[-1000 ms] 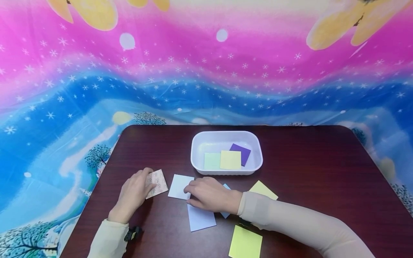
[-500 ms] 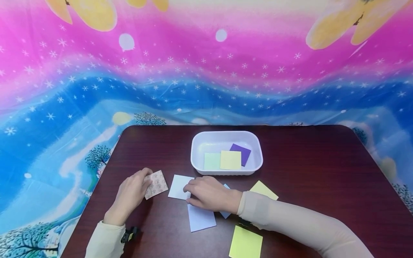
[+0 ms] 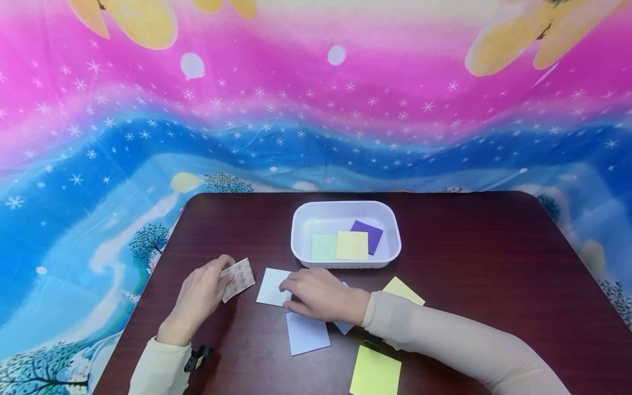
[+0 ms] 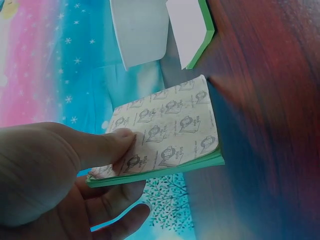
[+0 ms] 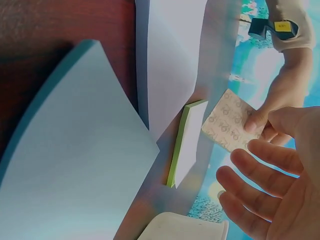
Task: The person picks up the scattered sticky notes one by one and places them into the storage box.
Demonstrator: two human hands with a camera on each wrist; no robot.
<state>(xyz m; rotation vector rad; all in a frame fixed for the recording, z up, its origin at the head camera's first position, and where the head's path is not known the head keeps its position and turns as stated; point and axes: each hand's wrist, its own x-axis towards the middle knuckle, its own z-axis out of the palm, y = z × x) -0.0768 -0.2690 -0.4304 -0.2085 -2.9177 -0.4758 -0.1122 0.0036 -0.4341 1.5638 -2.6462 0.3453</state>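
The left hand (image 3: pixel 196 296) pinches the printed notepad (image 3: pixel 242 277) at one side, presumably for tilt control; the right hand (image 3: pixel 318 295), fingers loose and empty, hangs near the white notepad (image 3: pixel 271 286).

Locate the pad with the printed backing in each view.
Head: the pad is left of centre, below mid-height, in the left hand.
Left wrist: the pad is near the middle.
Right wrist: the pad is right of centre, around mid-height.
Landmark: the white tray, below centre in head, top in left wrist, bottom in right wrist.
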